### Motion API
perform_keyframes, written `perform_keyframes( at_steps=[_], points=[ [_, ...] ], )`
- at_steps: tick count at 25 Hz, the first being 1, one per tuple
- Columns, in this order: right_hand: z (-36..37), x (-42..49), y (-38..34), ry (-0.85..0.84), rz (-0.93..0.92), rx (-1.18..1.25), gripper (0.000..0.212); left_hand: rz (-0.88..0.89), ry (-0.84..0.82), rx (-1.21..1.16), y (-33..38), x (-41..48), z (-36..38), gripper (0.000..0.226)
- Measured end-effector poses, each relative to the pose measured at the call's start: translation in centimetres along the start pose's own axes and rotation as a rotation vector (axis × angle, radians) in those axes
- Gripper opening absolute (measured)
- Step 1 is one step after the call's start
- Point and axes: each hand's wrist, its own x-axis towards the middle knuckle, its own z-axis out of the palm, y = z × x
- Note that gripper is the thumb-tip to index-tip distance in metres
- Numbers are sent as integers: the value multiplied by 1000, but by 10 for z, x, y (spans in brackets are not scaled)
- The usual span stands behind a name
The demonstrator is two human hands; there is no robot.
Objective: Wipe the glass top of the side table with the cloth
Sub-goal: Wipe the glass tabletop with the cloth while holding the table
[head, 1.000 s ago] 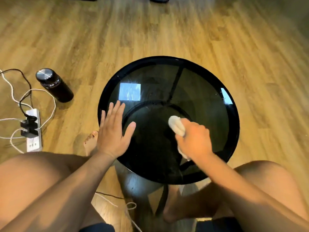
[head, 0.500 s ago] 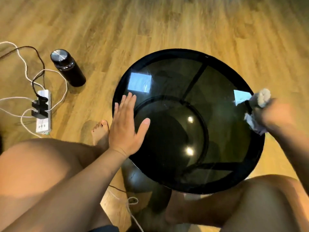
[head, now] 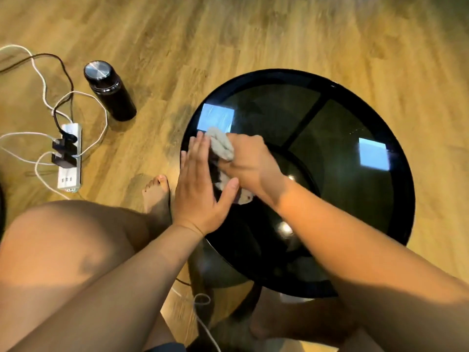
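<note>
wood-plank floor [head: 253, 34] under everything. far left: white power strip [head: 69, 158] with black plugs and looping white and black cables, lying flat. just right of it, a black insulated bottle [head: 109, 91] with steel cap, upright. a bare foot [head: 156, 194] near the table's left edge. left hand [head: 200, 189] flat, fingers spread open, pressed on the left rim of the round glass top [head: 355, 199]. touching it on the right, the right hand [head: 250, 165] is fisted around a bunched grey cloth [head: 220, 143], on the glass at the left side. two bright square reflections on the glass.
</note>
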Motion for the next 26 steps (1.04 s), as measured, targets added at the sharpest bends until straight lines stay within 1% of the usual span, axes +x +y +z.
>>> perform_keyframes(
  at_steps=[1, 3, 5, 6, 7, 9, 10, 12, 13, 14, 15, 16, 17, 18, 19, 21, 23, 24, 26],
  points=[
    [-15, -10, 33, 68, 47, -55, 13, 8, -32, 59, 0, 0, 2, 82],
    [-56, -35, 114, 213, 263, -174, 17, -1, -59, 105, -1, 0, 4, 83],
    [-97, -65, 184, 254, 602, -230, 18, -5, -63, 115, -3, 0, 4, 83],
    [-113, -75, 207, 260, 748, -217, 25, -5, -63, 117, -3, 0, 4, 83],
    [-121, -76, 215, 260, 811, -221, 29, -6, -60, 117, -4, 0, 5, 83],
    [-110, -63, 190, 287, 765, -204, 24, -13, -54, 107, -4, 1, 5, 83],
    [-93, -49, 167, 317, 682, -176, 23, -15, -49, 96, -3, 0, 5, 83],
    [-48, -20, 90, 306, 477, -105, 24, -4, -40, 69, -1, 0, 4, 83],
    [-23, -8, 46, 248, 367, -14, 18, 3, -29, 44, -2, -1, 2, 82],
    [-3, 1, 7, 149, 270, 92, 14, 4, -4, -4, -2, -3, 0, 79],
    [10, 6, -25, 69, 199, 192, 18, 2, 26, -59, -1, -4, -1, 76],
    [15, 9, -36, 41, 151, 254, 20, -7, 37, -81, 1, -4, -2, 75],
    [13, 9, -33, 35, 133, 262, 16, -23, 13, -53, 2, -3, -3, 76],
    [7, 6, -14, 63, 111, 209, 12, -32, -29, 9, 3, -1, -2, 78],
    [-4, -1, 14, 98, 129, 133, 13, -33, -66, 72, 3, 0, -1, 81],
    [-34, -26, 86, 184, 269, 18, 13, -30, -102, 141, 3, 1, 2, 84],
    [-67, -63, 170, 277, 471, -40, 12, -19, -107, 164, 1, 0, 2, 83],
    [-84, -83, 206, 304, 601, -67, 14, -15, -114, 168, -1, 1, 2, 82],
    [-109, -117, 249, 334, 845, -109, 23, -16, -137, 173, -2, 1, 2, 82]
  ],
)
